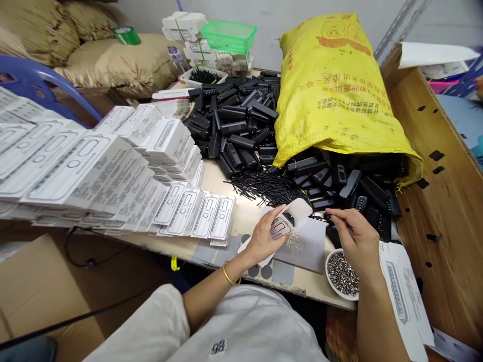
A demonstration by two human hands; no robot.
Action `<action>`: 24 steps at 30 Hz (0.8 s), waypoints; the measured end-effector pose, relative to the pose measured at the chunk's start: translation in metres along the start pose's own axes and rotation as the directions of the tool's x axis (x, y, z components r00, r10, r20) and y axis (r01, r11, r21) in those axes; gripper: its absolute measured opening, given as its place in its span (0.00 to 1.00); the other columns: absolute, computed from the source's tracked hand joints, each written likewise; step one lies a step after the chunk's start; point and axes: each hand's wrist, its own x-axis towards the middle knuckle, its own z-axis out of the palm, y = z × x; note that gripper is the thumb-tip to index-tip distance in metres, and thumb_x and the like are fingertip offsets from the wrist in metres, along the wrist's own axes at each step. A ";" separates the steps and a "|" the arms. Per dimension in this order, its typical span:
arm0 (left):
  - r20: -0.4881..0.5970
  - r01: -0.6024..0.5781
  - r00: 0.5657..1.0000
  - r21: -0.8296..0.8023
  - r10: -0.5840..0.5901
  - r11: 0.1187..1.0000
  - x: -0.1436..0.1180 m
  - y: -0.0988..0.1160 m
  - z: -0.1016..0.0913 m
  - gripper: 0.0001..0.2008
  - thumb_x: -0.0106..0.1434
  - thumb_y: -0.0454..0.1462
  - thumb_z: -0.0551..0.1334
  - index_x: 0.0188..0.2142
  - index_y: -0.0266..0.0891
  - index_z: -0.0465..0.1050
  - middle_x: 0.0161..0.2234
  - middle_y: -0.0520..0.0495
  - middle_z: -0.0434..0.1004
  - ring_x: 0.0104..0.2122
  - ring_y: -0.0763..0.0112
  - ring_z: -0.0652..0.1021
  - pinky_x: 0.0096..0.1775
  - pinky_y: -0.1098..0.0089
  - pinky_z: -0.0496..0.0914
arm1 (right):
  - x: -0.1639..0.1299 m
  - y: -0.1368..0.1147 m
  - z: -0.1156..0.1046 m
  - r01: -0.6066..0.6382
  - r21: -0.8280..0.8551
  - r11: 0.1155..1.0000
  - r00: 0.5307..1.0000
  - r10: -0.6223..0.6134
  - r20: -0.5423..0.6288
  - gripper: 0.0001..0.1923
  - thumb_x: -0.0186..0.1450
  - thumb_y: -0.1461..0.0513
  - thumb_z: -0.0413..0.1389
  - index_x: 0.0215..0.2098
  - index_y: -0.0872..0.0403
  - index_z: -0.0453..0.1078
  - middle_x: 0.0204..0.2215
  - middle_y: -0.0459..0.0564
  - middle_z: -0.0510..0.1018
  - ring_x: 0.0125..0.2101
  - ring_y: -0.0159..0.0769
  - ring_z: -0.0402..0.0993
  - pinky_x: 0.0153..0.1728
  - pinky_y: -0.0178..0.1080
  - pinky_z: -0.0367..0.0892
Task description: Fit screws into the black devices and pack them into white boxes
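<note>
My left hand (265, 235) holds a small white printed box (289, 219) with its flap open, above a grey sheet (307, 244) on the table. My right hand (356, 236) hovers just right of the box, fingers pinched together near the black plastic parts (350, 188); what it pinches is too small to tell. Under my right wrist stands a small white bowl of tiny metal pieces (341, 274). A scatter of thin black pins (269, 187) lies just beyond the box.
Rows of filled white boxes (113, 166) cover the left of the table. A yellow sack (332, 85) spills black parts at the right. A larger pile of black parts (237, 120), a green basket (229, 36) and a wooden wall (445, 166) surround the work area.
</note>
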 end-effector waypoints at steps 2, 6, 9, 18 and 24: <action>0.017 -0.031 0.999 0.041 0.030 0.999 -0.001 -0.003 0.002 0.35 0.54 0.29 0.63 0.61 0.44 0.59 0.57 0.43 0.69 0.57 0.58 0.70 0.59 0.55 0.63 | -0.002 -0.007 -0.001 0.108 -0.064 0.992 0.994 -0.108 0.010 0.11 0.69 0.61 0.51 0.43 0.47 0.76 0.33 0.49 0.76 0.34 0.36 0.73 0.35 0.39 0.68; 0.070 -0.142 0.988 0.089 0.136 0.986 -0.006 -0.008 0.010 0.36 0.54 0.28 0.60 0.63 0.45 0.55 0.59 0.44 0.67 0.57 0.60 0.69 0.59 0.55 0.64 | -0.003 -0.017 0.006 0.266 -0.242 0.933 0.964 -0.262 0.049 0.14 0.68 0.65 0.51 0.47 0.47 0.75 0.31 0.50 0.76 0.33 0.38 0.70 0.34 0.40 0.67; 0.108 -0.188 0.979 0.113 0.176 0.976 -0.007 -0.009 0.014 0.37 0.55 0.29 0.60 0.63 0.45 0.53 0.59 0.44 0.66 0.57 0.60 0.69 0.59 0.55 0.64 | -0.005 -0.019 0.018 0.307 -0.203 0.930 0.951 -0.290 0.109 0.18 0.68 0.65 0.51 0.54 0.48 0.70 0.38 0.52 0.78 0.37 0.39 0.71 0.39 0.43 0.68; 0.489 -0.374 0.872 0.670 -0.002 0.641 0.038 0.081 0.029 0.35 0.58 0.31 0.61 0.64 0.39 0.53 0.54 0.39 0.71 0.48 0.55 0.74 0.47 0.57 0.68 | -0.035 0.038 0.055 -0.393 0.877 0.277 0.706 0.702 0.094 0.29 0.63 0.39 0.46 0.47 0.51 0.70 0.43 0.52 0.78 0.40 0.41 0.75 0.40 0.45 0.72; 0.541 -0.409 0.818 0.785 -0.194 0.465 0.051 0.081 0.027 0.34 0.59 0.33 0.63 0.63 0.32 0.55 0.49 0.33 0.73 0.49 0.51 0.75 0.45 0.58 0.68 | -0.041 0.058 0.071 -0.398 0.916 -0.044 0.626 0.717 0.306 0.24 0.59 0.41 0.56 0.41 0.49 0.71 0.35 0.48 0.78 0.34 0.37 0.76 0.32 0.41 0.72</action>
